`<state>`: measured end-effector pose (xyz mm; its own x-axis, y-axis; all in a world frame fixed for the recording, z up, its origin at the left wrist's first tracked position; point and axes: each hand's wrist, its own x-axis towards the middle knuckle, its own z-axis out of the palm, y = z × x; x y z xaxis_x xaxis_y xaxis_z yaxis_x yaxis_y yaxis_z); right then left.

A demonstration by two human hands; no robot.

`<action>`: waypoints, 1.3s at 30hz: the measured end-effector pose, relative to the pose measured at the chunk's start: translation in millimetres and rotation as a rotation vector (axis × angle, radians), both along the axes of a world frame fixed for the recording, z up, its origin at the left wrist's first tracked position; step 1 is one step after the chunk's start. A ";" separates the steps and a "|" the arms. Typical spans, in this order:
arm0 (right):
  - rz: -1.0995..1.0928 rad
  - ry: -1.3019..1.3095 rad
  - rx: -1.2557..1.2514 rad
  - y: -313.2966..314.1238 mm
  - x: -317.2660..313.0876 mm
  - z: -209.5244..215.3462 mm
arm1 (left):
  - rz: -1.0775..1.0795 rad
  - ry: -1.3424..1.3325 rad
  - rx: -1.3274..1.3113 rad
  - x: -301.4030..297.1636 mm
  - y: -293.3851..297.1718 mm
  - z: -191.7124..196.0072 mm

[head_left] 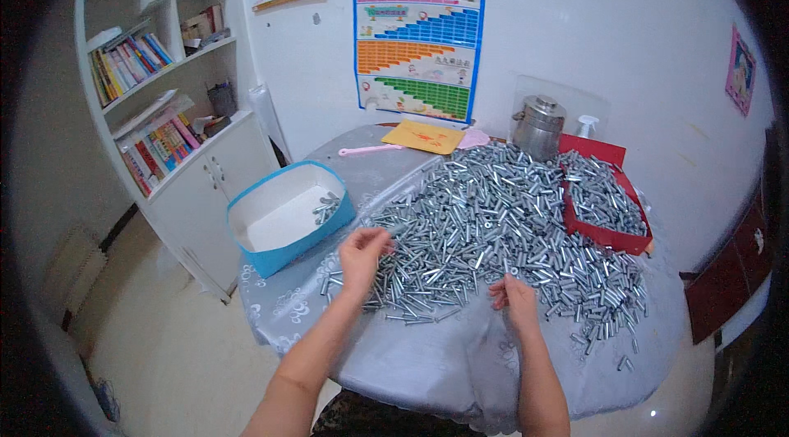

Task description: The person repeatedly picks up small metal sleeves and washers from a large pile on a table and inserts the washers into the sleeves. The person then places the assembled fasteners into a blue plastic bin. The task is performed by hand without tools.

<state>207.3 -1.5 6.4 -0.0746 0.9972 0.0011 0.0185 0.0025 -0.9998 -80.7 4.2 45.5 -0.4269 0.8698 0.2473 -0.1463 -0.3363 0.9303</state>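
The left hand (363, 258) is half curled, fingertips close together at the left side of the heap of metal pins (460, 223) on the counter (612, 379); the right hand (517, 299) is narrowly pinched at the heap's near edge. Whether either grips a pin, I cannot tell. Both forearms (308, 367) slant inward from below

White walls (575, 26). Blue-edged chart poster (417, 50) at 12 o'clock, small pink poster (740, 73) at 2. White bookcase (174, 71) at 10: books on upper tiers, closed doors below. Pale floor (156, 322) at 8. Bench (616, 379) central, grey patterned cloth. Dark red-brown furniture (723, 281) between 3 and 4.
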 end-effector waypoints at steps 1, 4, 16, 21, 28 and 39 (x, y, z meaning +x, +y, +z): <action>-0.012 0.014 0.011 0.4 -0.1 -0.1 | 0.119 0.129 0.024 -21.1 2.7 6.3; 0.014 0.019 0.049 2.0 0.5 -3.3 | 0.548 0.648 0.060 -87.9 17.0 17.8; 0.045 -0.047 0.046 -1.3 -3.7 4.8 | 0.450 0.710 -0.066 -167.9 52.4 -20.1; 0.050 -0.159 0.035 2.3 -2.7 -15.5 | 0.124 1.038 0.082 -70.8 19.3 16.3; -0.022 -0.335 0.143 7.1 5.1 -12.4 | -0.394 1.501 0.258 -11.4 -2.5 3.4; -0.422 -0.461 0.298 20.6 32.0 -11.6 | -0.181 1.227 0.287 -5.4 5.8 0.6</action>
